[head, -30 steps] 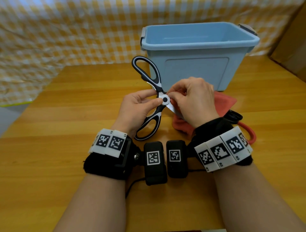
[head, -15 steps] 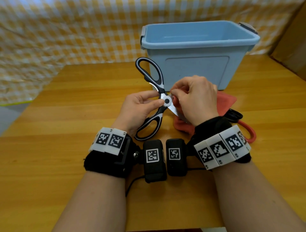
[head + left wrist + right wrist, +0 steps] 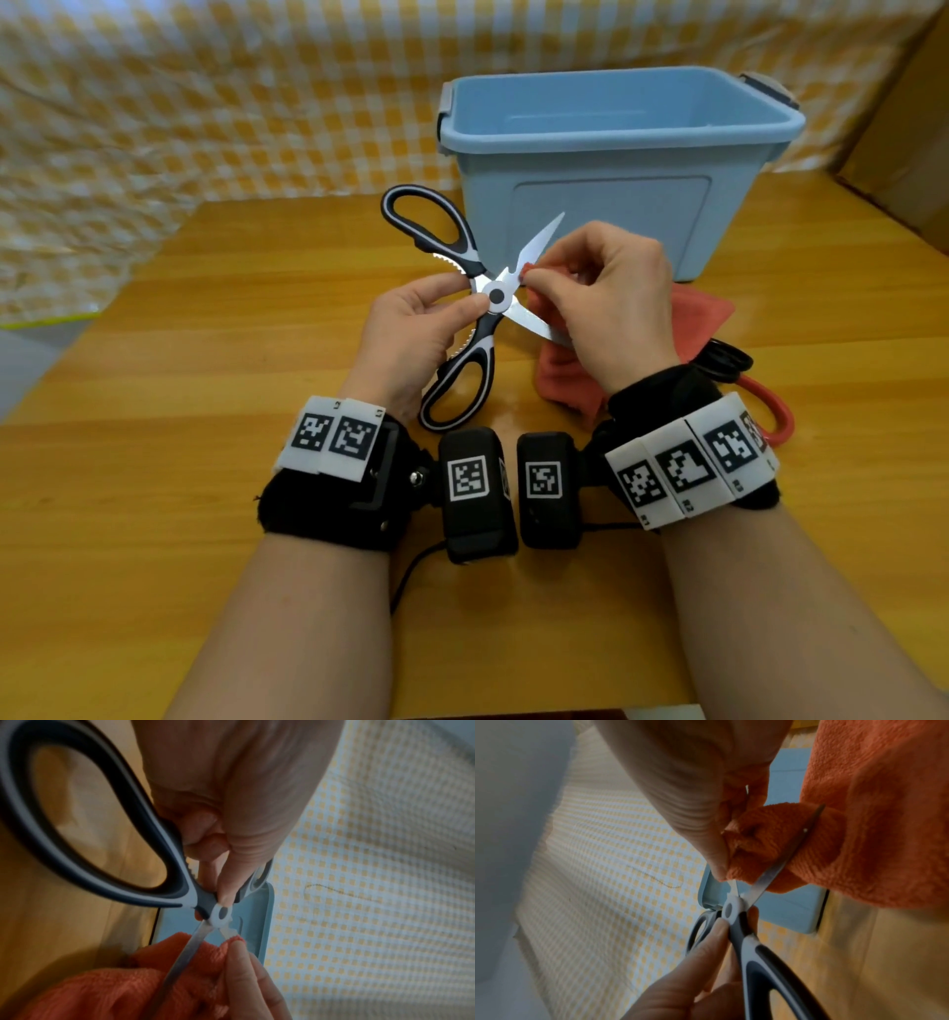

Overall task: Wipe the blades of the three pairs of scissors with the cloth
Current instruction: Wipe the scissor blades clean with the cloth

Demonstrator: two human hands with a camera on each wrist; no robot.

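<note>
My left hand (image 3: 436,308) pinches the black-and-white kitchen scissors (image 3: 464,303) at the pivot, thumb on the screw, and holds them above the table with the blades spread apart. The upper blade points up toward the bin; the lower blade runs down to the right under my right hand (image 3: 580,288). That hand pinches a fold of the orange cloth (image 3: 703,318) against the upper blade close to the pivot. In the right wrist view the cloth (image 3: 770,841) wraps round the blade's base. A red-handled pair (image 3: 770,411) and a black-handled pair (image 3: 729,360) lie behind my right wrist, partly hidden.
A light blue plastic bin (image 3: 616,169) stands open on the wooden table (image 3: 205,411) just behind the scissors. A yellow checked cloth (image 3: 205,103) covers the background. A cardboard box edge (image 3: 914,128) is at the far right.
The scissor blades have spread wider, with the upper blade now pointing up in plain view. My right hand has shifted the cloth fold up to that blade's base.
</note>
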